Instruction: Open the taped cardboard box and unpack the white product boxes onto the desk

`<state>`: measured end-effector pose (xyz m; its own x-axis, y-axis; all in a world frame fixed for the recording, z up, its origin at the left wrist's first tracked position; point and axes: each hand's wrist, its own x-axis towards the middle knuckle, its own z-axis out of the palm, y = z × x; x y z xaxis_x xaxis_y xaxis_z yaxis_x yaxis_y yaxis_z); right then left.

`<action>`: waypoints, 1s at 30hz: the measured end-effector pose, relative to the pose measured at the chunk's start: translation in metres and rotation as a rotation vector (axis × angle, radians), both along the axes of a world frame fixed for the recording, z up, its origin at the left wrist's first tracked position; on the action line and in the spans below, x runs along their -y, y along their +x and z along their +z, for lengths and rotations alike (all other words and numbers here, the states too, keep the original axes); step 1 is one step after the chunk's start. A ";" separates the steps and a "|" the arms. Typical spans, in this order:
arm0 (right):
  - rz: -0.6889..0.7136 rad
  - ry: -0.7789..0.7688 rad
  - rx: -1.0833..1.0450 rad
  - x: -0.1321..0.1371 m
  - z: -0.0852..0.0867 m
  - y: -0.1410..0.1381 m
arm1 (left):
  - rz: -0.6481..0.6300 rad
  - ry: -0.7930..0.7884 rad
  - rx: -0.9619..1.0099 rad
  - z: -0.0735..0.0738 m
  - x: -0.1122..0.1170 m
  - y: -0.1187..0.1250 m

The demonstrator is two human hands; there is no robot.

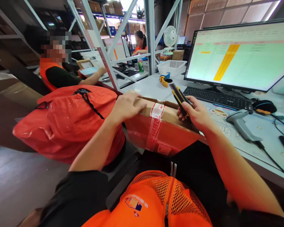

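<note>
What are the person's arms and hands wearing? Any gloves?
No gloves: the left hand and right hand are bare, with no rings or watch showing. Black sleeves cover only the upper arms, and an orange mesh vest with a small printed badge covers the chest.

A warehouse packing station: metal shelving (151, 34) with cartons, parcel sacks (68, 119), barcode scanner (241, 124), monitor (241, 53).

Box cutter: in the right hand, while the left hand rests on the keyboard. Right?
No. The head view shows the left hand resting on the taped carton, not the keyboard, which lies beyond it. The box cutter is in the right hand.
</note>
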<state>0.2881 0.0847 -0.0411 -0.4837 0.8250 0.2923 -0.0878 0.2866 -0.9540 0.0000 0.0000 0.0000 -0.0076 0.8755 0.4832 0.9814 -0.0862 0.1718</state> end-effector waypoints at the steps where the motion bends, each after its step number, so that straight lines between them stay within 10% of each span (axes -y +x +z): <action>1: 0.006 0.008 0.024 -0.001 0.002 0.002 | 0.011 0.044 0.025 -0.006 0.008 -0.009; 5: 0.092 0.201 0.262 0.000 0.031 0.006 | -0.011 0.060 0.082 -0.019 0.029 -0.018; 12: 0.360 0.653 0.713 0.023 0.094 -0.006 | -0.095 -0.283 -0.062 0.000 0.027 -0.014; 24: 0.285 0.648 0.905 0.027 0.104 0.067 | -0.169 -0.407 -0.300 -0.004 0.029 -0.001; 30: 0.241 0.747 0.885 0.052 0.101 0.022 | -0.202 -0.416 -0.349 -0.001 0.019 0.013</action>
<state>0.3097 0.0328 0.0596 -0.8799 0.4513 0.1486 0.3911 0.8656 -0.3128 0.0129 -0.0191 -0.0013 0.2778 0.9597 0.0419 0.9569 -0.2727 -0.0999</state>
